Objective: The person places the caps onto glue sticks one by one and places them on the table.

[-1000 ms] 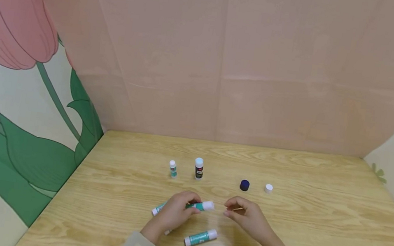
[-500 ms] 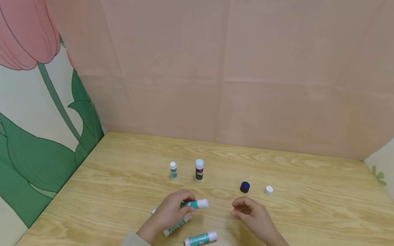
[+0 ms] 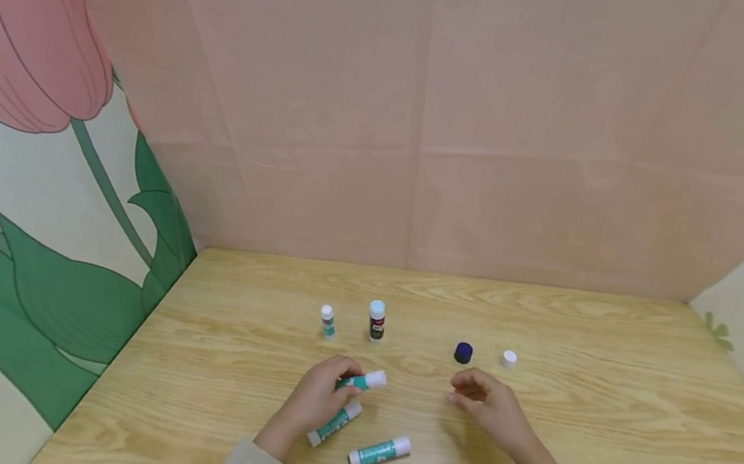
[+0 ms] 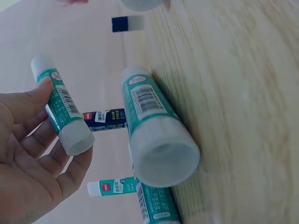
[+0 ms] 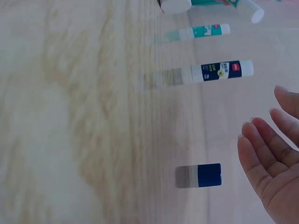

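My left hand [image 3: 315, 397] grips a teal glue stick [image 3: 362, 380] with a white cap, thumb on one side and fingers on the other. In the left wrist view this glue stick [image 4: 60, 102] is tilted across the fingers. Below it in the head view, two more teal glue sticks lie on the table: one beside the left wrist [image 3: 334, 423], the other farther right [image 3: 380, 452]. My right hand [image 3: 493, 411] hovers over the table with its fingers loosely bent and nothing between them; the right wrist view shows the palm [image 5: 285, 186] bare.
Farther back stand a small teal glue stick [image 3: 328, 322] and a navy glue stick [image 3: 377, 321] with a white cap. To their right are a short navy cap-like cylinder [image 3: 463, 353] and a short white one [image 3: 509, 359]. A pink backdrop [image 3: 418, 152] rises behind the wooden table [image 3: 609, 357].
The left hand has drawn left with its glue stick, uncovering the lying one beside its wrist. The right hand has shifted right, so the gap between the hands is wider.
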Motion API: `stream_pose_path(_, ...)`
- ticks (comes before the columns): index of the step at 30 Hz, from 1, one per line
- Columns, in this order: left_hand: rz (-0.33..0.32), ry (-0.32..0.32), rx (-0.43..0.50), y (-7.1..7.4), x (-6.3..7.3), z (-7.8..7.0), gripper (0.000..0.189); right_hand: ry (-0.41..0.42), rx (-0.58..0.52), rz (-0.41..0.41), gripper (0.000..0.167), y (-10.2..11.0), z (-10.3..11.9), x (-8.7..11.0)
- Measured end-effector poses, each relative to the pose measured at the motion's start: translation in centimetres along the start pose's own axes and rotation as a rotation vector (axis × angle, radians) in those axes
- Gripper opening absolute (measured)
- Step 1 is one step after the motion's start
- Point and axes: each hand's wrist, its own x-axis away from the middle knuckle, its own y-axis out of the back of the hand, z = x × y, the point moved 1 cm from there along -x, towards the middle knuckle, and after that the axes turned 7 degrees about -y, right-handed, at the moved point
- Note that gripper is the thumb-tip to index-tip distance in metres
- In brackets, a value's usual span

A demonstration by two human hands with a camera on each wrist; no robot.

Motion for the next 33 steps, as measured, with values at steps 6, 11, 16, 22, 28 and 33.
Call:
stream_pose_path(6,-0.029,0.026,-0.001,0.3,0.3,0.2,0.018,-0.028,0.029,-0.025,0.017,0.4,-0.5,-0.1)
stream_pose_path(11,-0.049,0.038,-0.004,0.7,0.4,0.5,0.017,-0.053,0.049,-0.026,0.017,0.9,-0.9,-0.2)
stream_pose_path(16,-0.071,0.042,-0.017,1.0,0.6,0.5,0.015,-0.052,0.071,-0.035,0.018,1.2,-1.3,-0.3)
stream_pose_path(22,-0.115,0.054,-0.058,1.3,0.6,0.7,0.017,-0.046,0.096,-0.054,0.018,1.6,-1.6,-0.4)
stream_pose_path(28,-0.143,0.080,-0.083,1.5,0.7,1.1,0.017,-0.060,0.110,-0.062,0.019,2.0,-1.8,-0.5)
stream_pose_path(33,-0.144,0.117,-0.096,1.6,0.8,1.6,0.018,-0.067,0.113,-0.060,0.020,2.2,-2.0,-0.6)
